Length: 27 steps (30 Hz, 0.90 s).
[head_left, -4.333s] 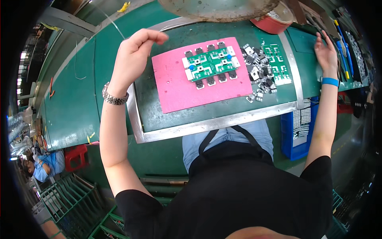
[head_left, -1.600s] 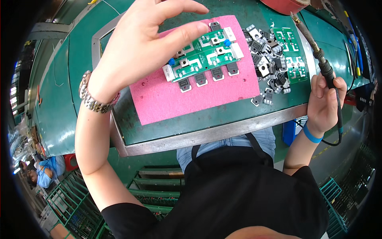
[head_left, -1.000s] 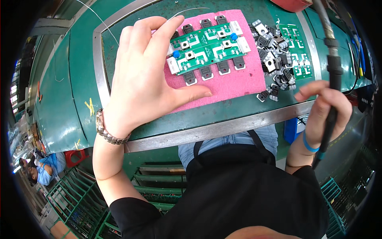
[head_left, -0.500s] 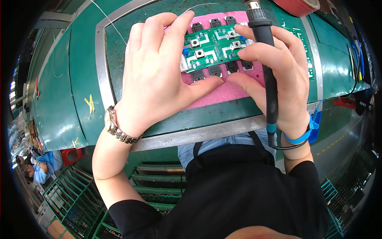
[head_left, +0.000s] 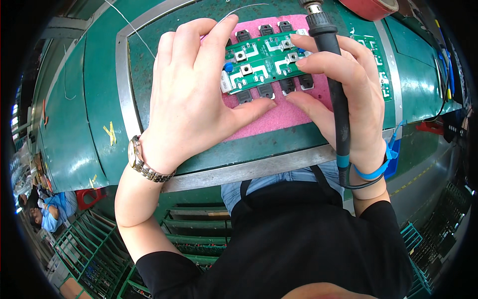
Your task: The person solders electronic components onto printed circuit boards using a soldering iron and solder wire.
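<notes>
A green circuit board point(head_left: 269, 62) lies on a pink foam pad point(head_left: 279, 119). Black flat components point(head_left: 266, 90) stick out along its near and far edges. My left hand point(head_left: 191, 94) curls around the board's left end, its thumb by the near components. A thin silvery wire point(head_left: 244, 8), looking like solder wire, passes behind its fingers and comes out past the index fingertip. In my right hand point(head_left: 356, 94), a black soldering iron point(head_left: 338, 107) rests between thumb and index finger, its metal end pointing away from me. Those right fingertips are at the board's right end.
A metal-edged green bench point(head_left: 254, 167) bears the pad. Another green board point(head_left: 384, 84) lies to the right, beyond my hand. At the top right sits a red roll-shaped object point(head_left: 371, 7). Green racks point(head_left: 94, 244) stand below left, and a person in blue point(head_left: 57, 212) is farther left.
Board and both hands appear slightly farther left in the picture, along with the bench, as the view shifts a little. Both grips look the same.
</notes>
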Tool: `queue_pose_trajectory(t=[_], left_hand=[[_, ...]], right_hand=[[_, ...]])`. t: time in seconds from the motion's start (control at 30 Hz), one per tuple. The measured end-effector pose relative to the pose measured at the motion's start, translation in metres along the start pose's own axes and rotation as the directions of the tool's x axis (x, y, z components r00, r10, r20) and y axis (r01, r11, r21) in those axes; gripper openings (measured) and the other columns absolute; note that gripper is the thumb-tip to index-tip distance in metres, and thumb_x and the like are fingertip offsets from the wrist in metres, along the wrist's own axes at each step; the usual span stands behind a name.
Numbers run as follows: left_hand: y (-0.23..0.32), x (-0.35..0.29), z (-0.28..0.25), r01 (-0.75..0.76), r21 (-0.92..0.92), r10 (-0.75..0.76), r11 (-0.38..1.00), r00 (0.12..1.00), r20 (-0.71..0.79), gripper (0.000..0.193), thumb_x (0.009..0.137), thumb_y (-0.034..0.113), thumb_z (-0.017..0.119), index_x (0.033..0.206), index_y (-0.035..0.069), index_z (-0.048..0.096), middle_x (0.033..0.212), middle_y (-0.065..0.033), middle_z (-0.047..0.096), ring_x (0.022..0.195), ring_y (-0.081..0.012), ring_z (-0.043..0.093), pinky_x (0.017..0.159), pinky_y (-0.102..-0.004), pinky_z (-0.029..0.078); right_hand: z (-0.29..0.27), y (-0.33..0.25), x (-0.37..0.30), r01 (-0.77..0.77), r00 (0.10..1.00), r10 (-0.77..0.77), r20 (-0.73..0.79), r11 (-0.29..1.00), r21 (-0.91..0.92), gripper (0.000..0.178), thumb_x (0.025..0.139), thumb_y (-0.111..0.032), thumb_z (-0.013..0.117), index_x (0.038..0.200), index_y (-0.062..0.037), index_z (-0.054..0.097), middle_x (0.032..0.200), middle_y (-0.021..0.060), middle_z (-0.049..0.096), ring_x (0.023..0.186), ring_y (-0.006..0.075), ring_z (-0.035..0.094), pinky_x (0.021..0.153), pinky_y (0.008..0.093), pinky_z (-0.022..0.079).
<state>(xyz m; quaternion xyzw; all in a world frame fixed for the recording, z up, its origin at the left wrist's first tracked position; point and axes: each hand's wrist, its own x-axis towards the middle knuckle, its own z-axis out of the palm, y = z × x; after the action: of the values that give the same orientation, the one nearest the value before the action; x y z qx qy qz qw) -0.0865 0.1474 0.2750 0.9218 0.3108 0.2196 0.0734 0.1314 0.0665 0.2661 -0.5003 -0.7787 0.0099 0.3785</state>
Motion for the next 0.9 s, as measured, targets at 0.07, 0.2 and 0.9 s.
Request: queue_pose_trajectory(t=[0.07,0.2,0.9], left_hand=[[0.000,0.000,-0.001,0.008,-0.022,-0.008,1.000,1.000,0.013,0.095,0.054,0.030,0.090,0.135,0.004,0.048,0.119,-0.0147,0.051,0.109,-0.0311,0.049,0.092,-0.0394,0.042],[-0.003,-0.001,-0.006,0.002,-0.048,-0.002,0.999,1.000,0.000,0.091,0.056,0.030,0.089,0.134,0.004,0.048,0.120,-0.0150,0.051,0.111,-0.0310,0.049,0.092,-0.0390,0.043],[-0.023,0.000,0.004,-0.232,-0.413,0.050,0.881,0.913,-0.405,0.033,0.097,-0.005,0.047,0.129,-0.007,0.045,0.114,-0.0202,0.065,0.106,-0.0263,0.065,0.092,-0.0306,0.051]], right_hand=[[-0.003,-0.002,0.001,-0.025,1.000,0.024,0.017,0.999,0.031,0.056,0.060,0.000,0.083,0.108,-0.0087,0.056,0.113,0.0133,0.068,0.110,0.0280,0.056,0.091,0.0357,0.046],[-0.005,0.003,-0.004,-0.039,0.999,0.039,0.004,0.993,0.108,0.058,0.060,0.000,0.083,0.109,-0.0092,0.055,0.115,0.0134,0.068,0.109,0.0277,0.057,0.093,0.0359,0.045],[-0.009,-0.013,-0.019,-0.210,0.918,0.318,-0.237,0.896,0.390,0.056,0.097,-0.038,0.055,0.134,0.0018,0.042,0.107,0.0227,0.067,0.098,0.0256,0.064,0.095,0.0394,0.044]])
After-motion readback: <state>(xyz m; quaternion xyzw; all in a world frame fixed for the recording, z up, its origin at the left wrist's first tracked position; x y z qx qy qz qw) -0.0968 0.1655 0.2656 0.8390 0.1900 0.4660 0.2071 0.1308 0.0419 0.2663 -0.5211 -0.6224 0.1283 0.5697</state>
